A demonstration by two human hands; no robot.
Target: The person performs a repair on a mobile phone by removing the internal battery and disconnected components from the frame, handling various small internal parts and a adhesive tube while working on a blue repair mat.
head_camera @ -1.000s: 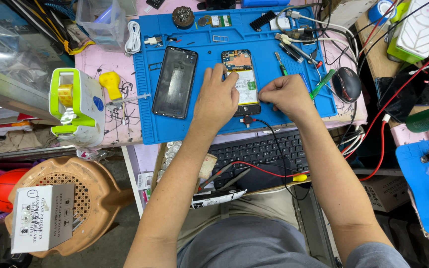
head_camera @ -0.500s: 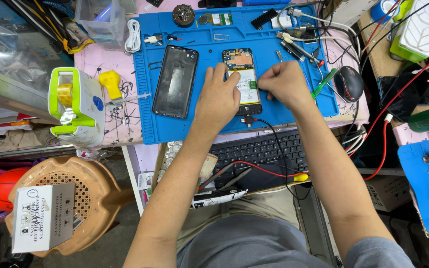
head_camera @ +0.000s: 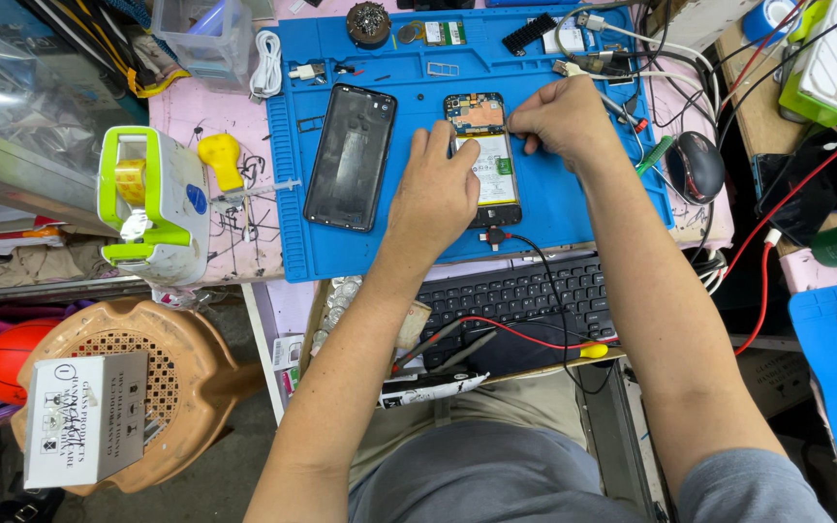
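An opened phone [head_camera: 484, 145] lies face down on the blue work mat [head_camera: 573, 208], its orange-and-white insides showing. A black cable [head_camera: 496, 235] is plugged into its near end. My left hand [head_camera: 433, 194] lies over the phone's lower left and holds it down, with a fingertip at its left edge. My right hand [head_camera: 559, 116] sits at the phone's upper right edge with its fingers pinched together; I cannot see whether they hold anything. A black back cover [head_camera: 351, 155] lies on the mat to the left.
A keyboard [head_camera: 525, 295] with red and black leads sits below the mat. A black mouse [head_camera: 695, 165] and a green tool [head_camera: 656, 155] lie to the right. A green-and-white tape dispenser [head_camera: 147, 203] stands to the left. A tan stool [head_camera: 176, 368] carries a white box [head_camera: 84, 416].
My right hand has moved up along the phone's right side, from near its lower end to its upper right edge. My left hand has stayed on the phone.
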